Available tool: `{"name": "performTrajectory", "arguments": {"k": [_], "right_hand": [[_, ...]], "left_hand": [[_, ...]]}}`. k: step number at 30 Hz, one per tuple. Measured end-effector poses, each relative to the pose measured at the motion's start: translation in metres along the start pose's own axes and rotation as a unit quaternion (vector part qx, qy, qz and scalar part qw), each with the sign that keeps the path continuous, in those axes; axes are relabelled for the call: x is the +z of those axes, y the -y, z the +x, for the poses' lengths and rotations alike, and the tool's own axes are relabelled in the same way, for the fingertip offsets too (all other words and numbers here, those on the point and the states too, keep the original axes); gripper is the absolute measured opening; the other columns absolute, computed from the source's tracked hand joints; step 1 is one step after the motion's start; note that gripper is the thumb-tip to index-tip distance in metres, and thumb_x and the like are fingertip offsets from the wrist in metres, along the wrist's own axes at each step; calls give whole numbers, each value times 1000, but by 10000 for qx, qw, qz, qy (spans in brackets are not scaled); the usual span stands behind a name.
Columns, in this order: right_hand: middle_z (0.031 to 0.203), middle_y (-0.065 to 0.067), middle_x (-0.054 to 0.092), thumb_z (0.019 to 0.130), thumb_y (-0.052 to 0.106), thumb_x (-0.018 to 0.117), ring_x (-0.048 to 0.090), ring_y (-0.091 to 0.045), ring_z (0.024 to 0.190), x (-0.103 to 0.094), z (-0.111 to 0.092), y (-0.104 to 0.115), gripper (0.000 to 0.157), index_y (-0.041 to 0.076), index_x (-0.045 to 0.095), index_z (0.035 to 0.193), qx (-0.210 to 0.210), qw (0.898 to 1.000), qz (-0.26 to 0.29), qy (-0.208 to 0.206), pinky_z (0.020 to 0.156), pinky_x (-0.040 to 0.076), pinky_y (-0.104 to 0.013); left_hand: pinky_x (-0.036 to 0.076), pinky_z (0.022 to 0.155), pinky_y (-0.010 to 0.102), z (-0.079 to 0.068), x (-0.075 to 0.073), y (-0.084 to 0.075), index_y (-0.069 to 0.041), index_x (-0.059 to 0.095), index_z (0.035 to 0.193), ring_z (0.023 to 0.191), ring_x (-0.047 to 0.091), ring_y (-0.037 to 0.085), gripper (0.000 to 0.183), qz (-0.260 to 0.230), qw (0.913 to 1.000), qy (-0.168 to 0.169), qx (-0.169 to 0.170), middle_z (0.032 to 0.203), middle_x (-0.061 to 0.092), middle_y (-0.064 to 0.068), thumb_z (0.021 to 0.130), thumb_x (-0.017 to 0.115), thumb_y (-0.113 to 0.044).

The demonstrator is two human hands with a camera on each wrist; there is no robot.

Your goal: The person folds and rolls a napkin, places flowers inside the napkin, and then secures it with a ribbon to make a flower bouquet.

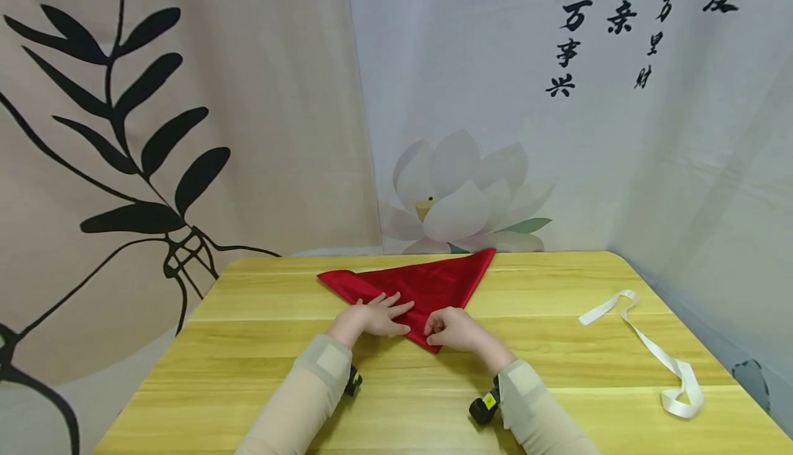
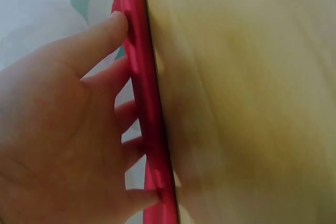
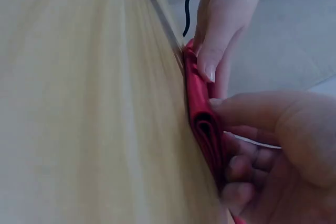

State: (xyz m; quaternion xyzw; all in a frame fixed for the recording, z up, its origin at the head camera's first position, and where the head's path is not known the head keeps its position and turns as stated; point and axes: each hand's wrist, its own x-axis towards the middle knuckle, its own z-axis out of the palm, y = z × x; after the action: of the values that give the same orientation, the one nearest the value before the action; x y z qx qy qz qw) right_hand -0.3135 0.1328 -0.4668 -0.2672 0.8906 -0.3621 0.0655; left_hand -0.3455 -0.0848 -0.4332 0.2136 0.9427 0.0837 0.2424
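The red cloth [image 1: 434,286] lies toward the far side of the tabletop [image 1: 217,372], near its middle, in a roughly triangular shape with one corner reaching the far edge. Judging by the layers wound at its end in the right wrist view, the near edge is already turned over on itself into a narrow roll or fold. The part beyond that strip lies flat, so the work looks only partly done: the wide area toward the far corner remains unrolled, and nothing fastens the strip. How many turns it holds, I cannot tell.

The left hand [image 1: 378,315] has a released grip, its fingers spread and resting along the cloth's near side. The right hand [image 1: 455,330] has its grip closed on the cloth, pinching the end of the strip between thumb and bent fingers.

A black wrist camera [image 1: 484,408] sits below the right sleeve [image 1: 539,407]. Farther right, a loosely curled white ribbon [image 1: 685,378] lies untouched, well apart from the cloth. Behind the tabletop hangs a printed curtain [image 1: 279,97]. No container shows in any view.
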Motion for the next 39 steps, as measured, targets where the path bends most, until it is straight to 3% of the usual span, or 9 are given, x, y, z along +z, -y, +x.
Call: {"name": "performTrajectory", "arguments": {"k": [3,13,18,21,23,25,28,33,39], "right_hand": [[67,6,57,83,7,75,50,-9,64,1,-1,0,9,9,66,84,214,9993,274,124,64,45,-27],[69,3,55,82,6,75,49,-11,67,0,-1,0,11,8,65,85,317,9978,550,170,63,45,-27],[69,3,57,80,6,77,52,-11,65,4,-1,-2,13,8,64,83,315,9976,612,112,63,47,-27],[67,3,58,79,6,77,53,-10,62,4,-2,-3,15,8,63,80,310,9977,594,65,62,46,-27],[65,4,58,78,6,78,52,-10,60,3,-3,-3,16,8,62,77,274,9982,527,1,61,45,-28],[64,4,57,77,7,78,50,-9,59,2,-3,-4,17,9,61,76,272,9985,470,-38,60,44,-28],[63,4,57,77,8,78,49,-10,59,0,-4,-4,18,9,61,76,275,9986,447,-71,59,43,-28],[64,5,55,77,9,78,49,-9,60,-2,-4,-4,18,9,60,76,313,9986,430,-62,60,43,-28],[64,5,56,78,10,77,50,-9,59,-2,-5,-6,17,10,60,76,312,9986,424,-43,59,44,-28]], "left_hand": [[2,109,64,1,-2,11,-30,25,154,147,6,32,66,42,10000,-37,74,161,16,3,97,48,-51],[2,107,68,-3,-10,50,-26,28,154,146,10,34,63,170,9988,-316,-345,160,17,6,99,45,-50],[0,106,69,-5,-11,66,-24,29,154,145,8,37,63,-281,9975,-437,-485,161,15,7,98,49,-47],[-1,104,71,5,-4,83,-26,27,154,145,4,40,67,-478,9967,-560,-347,161,12,8,97,48,-53],[0,103,73,6,-3,86,-24,27,154,144,5,42,68,-569,9961,-597,-312,161,12,11,97,49,-52],[0,104,72,7,-4,87,-24,27,154,145,4,41,67,-564,9960,-624,-311,161,11,11,97,49,-52],[0,106,69,-5,-11,72,-21,28,154,145,5,39,63,-558,9955,-615,-452,161,13,11,99,50,-43],[-2,106,68,-8,-14,64,-22,32,152,145,10,38,60,-324,9952,-773,-507,160,17,11,99,51,-41],[-1,109,65,-11,-14,48,-21,35,151,145,12,35,61,10,9971,-581,-500,159,21,9,97,53,-42]]}}
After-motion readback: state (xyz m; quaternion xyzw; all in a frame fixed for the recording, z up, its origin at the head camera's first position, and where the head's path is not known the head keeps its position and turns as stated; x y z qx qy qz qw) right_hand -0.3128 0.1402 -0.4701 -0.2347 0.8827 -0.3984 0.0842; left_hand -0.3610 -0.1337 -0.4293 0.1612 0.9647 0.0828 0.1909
